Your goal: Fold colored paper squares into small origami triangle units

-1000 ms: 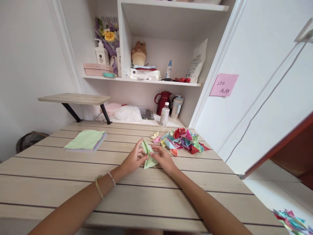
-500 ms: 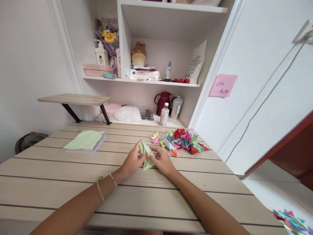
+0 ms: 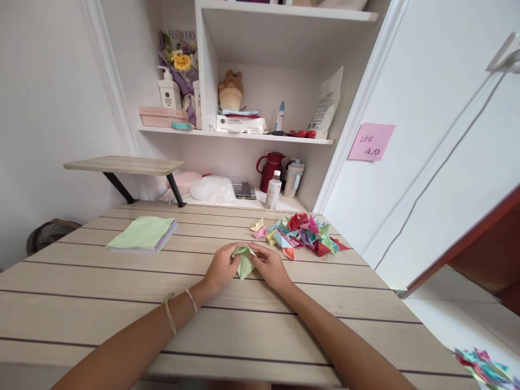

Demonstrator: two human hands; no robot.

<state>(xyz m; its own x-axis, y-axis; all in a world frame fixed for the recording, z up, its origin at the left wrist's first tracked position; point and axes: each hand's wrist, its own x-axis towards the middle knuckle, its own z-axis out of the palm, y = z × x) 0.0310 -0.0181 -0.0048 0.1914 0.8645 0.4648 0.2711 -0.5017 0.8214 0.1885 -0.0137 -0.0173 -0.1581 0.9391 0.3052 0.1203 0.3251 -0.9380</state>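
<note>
A partly folded light green paper (image 3: 245,261) rests on the wooden table (image 3: 122,303) between my two hands. My left hand (image 3: 221,269) pinches its left side, fingers closed on the fold. On the paper's right side my right hand (image 3: 271,266) does the same, fingertips pressed onto it. Just behind my right hand lies a heap of folded paper shapes in many colours (image 3: 303,233). A stack of flat coloured sheets (image 3: 143,234), green on top, sits at the table's left.
Behind the table are shelves with a red jug (image 3: 270,168), a water bottle (image 3: 273,190), a pump bottle (image 3: 167,92) and a plush toy (image 3: 231,89). A pink note (image 3: 371,141) sticks on the right wall. More coloured paper (image 3: 485,368) shows at the lower right.
The green paper's upright flap has been folded down flatter. Both hands have closed in tighter on the paper.
</note>
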